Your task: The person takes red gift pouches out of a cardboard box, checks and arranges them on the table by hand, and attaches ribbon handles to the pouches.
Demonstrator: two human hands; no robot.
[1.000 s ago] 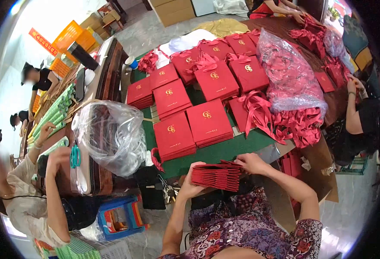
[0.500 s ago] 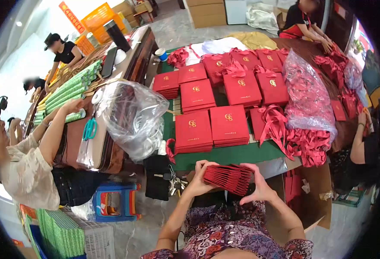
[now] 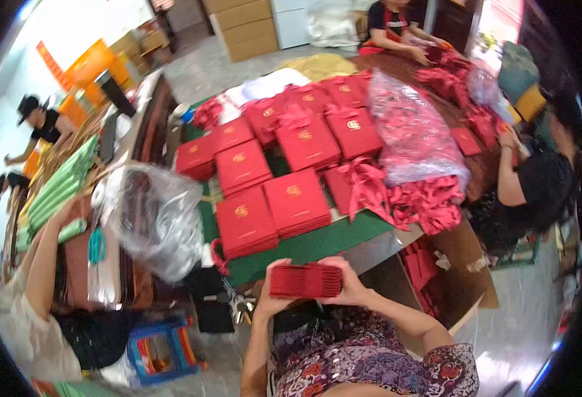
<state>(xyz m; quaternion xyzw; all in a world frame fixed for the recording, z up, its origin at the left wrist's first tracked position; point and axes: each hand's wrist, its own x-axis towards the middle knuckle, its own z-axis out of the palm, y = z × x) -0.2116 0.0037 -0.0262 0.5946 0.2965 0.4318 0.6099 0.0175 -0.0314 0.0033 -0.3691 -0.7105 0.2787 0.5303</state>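
Observation:
Between my two hands a stack of flat red gift bags (image 3: 305, 281) is held with its layered edges facing me. My left hand (image 3: 271, 301) is closed round the left end. On the opposite end, my right hand (image 3: 352, 284) grips with thumb and fingers. The stack is in front of my body, just off the table's near edge. Beyond it, neat piles of red bags with gold lettering (image 3: 246, 221) lie on a green mat (image 3: 248, 268). Red ribbons (image 3: 370, 192) hang over a pile to the right.
A clear plastic sack of red ribbon (image 3: 416, 132) lies on the right of the table. An open carton (image 3: 459, 271) with red pieces stands below. At left are a crumpled clear bag (image 3: 152, 218), teal scissors (image 3: 97, 245) and a blue stool (image 3: 162, 351). Several co-workers sit around.
My right hand has closed onto the stack, where it was spread beside it before. The fanned bags are now squared together and level. The view has turned to the right.

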